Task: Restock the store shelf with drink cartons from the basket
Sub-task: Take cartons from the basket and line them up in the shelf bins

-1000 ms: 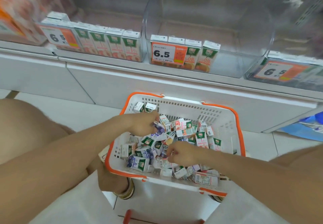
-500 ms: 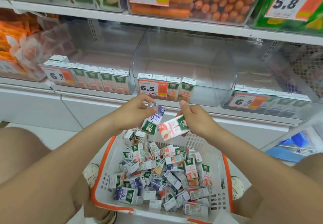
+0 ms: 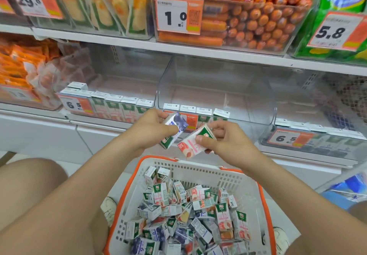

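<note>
My left hand (image 3: 153, 128) grips a purple-and-white blueberry carton (image 3: 175, 129) above the basket. My right hand (image 3: 222, 139) pinches a pink peach carton (image 3: 190, 144) just beside it; the two cartons almost touch. Below them the white basket with an orange rim (image 3: 200, 168) holds several loose small cartons (image 3: 188, 219). Straight ahead, a clear shelf bin (image 3: 216, 87) has a short front row of cartons (image 3: 196, 111) and stands bare behind them. The bin to its left (image 3: 123, 87) holds a longer front row (image 3: 119, 105).
A third clear bin (image 3: 309, 135) with a 6.5 price tag sits at the right. The shelf above carries sausages (image 3: 258, 20) and packaged snacks (image 3: 103, 6). My knees flank the basket on the floor, and a blue pack (image 3: 353, 189) lies at the far right.
Both hands lifted a carton each out of the basket and rose toward the middle bin. My view tilted upward, bringing the upper shelf into sight.
</note>
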### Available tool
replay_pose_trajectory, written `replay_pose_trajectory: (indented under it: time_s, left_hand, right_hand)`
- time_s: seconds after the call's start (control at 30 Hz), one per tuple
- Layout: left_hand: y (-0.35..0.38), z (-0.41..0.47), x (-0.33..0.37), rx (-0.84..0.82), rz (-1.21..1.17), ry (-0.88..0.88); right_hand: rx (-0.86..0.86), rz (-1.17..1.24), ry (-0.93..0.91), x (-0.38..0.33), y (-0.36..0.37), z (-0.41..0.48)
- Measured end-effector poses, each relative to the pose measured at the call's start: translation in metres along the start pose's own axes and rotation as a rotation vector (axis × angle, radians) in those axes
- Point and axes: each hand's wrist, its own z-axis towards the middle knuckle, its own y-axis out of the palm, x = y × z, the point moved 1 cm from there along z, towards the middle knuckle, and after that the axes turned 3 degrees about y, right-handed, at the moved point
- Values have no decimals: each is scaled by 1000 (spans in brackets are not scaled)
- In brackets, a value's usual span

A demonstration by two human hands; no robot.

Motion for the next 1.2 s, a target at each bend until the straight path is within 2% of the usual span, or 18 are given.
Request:
replay_pose_trajectory:
  time_s: [0.1, 0.2, 0.33, 0.4, 0.57, 0.7, 0.8, 0.93, 1.07, 1.13, 1.2]
  left_hand:
    - [-35, -1, 4, 107, 137, 54]
    - [-70, -2, -1, 230, 270, 105]
    - [-117, 5, -24, 252, 439, 100]
    - [-137, 12, -38, 257, 500, 59]
    - [-170, 24, -59, 281, 586, 55]
    - [-183, 32, -66, 249, 575, 59]
    - [-188, 38, -70, 227, 556, 40]
    - [-190, 44, -76, 183, 567, 11]
    - [-191, 45, -79, 149, 454, -53]
    - [-191, 44, -78, 143, 354, -64]
    - [-187, 42, -74, 148, 245, -51]
  right_hand:
    - [98, -172, -220, -11, 19, 4]
    - [135, -234, -425, -38, 44, 7]
    - [201, -264, -669, -84, 89, 28]
    - [209, -322, -724, -103, 120, 52]
    - [237, -337, -732, -144, 201, 131]
    - [221, -573, -596, -168, 245, 192]
    - [93, -599, -443, -176, 264, 229]
    - [-225, -773, -317, -179, 279, 256]
    - [-321, -872, -344, -184, 273, 252]
    - [-295, -888, -414, -185, 260, 241]
    - [-196, -801, -552, -182, 241, 219]
